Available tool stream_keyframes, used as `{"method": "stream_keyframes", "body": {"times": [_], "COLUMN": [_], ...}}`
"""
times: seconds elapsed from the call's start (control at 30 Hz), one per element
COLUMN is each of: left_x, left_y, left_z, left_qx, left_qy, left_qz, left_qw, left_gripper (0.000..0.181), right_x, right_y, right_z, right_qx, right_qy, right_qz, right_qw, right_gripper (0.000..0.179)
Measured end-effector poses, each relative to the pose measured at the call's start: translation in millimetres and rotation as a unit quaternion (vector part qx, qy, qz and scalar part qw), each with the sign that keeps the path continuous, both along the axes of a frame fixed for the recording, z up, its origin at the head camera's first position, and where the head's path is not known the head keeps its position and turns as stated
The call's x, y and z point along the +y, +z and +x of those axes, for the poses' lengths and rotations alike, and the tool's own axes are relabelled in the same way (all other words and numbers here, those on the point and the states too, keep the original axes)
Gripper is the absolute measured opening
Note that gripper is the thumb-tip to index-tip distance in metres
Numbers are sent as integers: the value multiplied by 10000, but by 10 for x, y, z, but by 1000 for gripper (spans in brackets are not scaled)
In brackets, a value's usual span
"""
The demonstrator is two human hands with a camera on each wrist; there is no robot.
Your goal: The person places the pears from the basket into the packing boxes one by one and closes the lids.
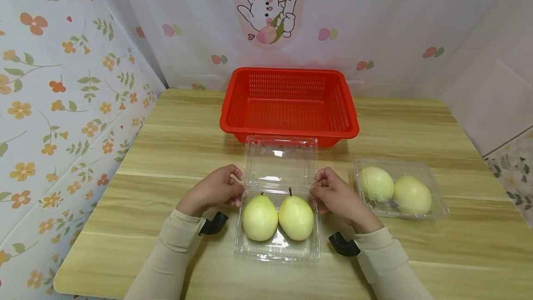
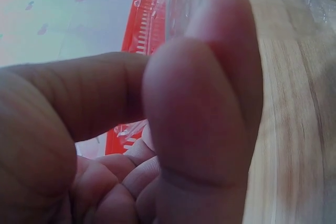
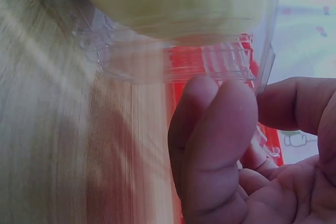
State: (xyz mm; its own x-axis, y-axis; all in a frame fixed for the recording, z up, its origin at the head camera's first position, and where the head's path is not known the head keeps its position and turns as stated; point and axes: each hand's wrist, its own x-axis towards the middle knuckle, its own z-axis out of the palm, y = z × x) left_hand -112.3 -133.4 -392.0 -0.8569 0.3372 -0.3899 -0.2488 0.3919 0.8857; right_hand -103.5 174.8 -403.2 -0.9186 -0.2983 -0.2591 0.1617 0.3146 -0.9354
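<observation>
In the head view, a clear plastic clamshell box (image 1: 276, 249) lies with its lid (image 1: 280, 161) folded back toward the red basket. Two yellow-green pears, a left one (image 1: 260, 218) and a right one (image 1: 296, 218), sit side by side in its base, stems pointing away from me. My left hand (image 1: 216, 188) pinches the box's left edge near the hinge; its fingertips fill much of the left wrist view. On the opposite side, my right hand (image 1: 338, 196) pinches the right edge, with thumb and fingers at the plastic rim in the right wrist view.
The red slotted basket (image 1: 289, 129) stands behind the lid, against the patterned cloth backdrop (image 1: 374, 22). To the right of my right hand lies another clear box (image 1: 439, 205), holding two pears (image 1: 412, 194). Everything rests on a wood-grain table (image 1: 137, 198).
</observation>
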Motion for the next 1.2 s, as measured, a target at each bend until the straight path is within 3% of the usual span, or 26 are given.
{"method": "stream_keyframes", "body": {"times": [0.67,1.2], "left_x": [-11,-6], "left_y": [16,-4], "left_z": [68,75], "left_qx": [-5,66], "left_qy": [-26,-23], "left_qz": [148,272], "left_qw": [9999,9996], "left_gripper": [21,20], "right_x": [23,39], "right_y": [-38,-36], "right_z": [23,15], "right_qx": [-49,64], "right_qy": [54,72], "right_qz": [260,162], "right_qw": [9996,9998], "right_gripper": [16,18]}}
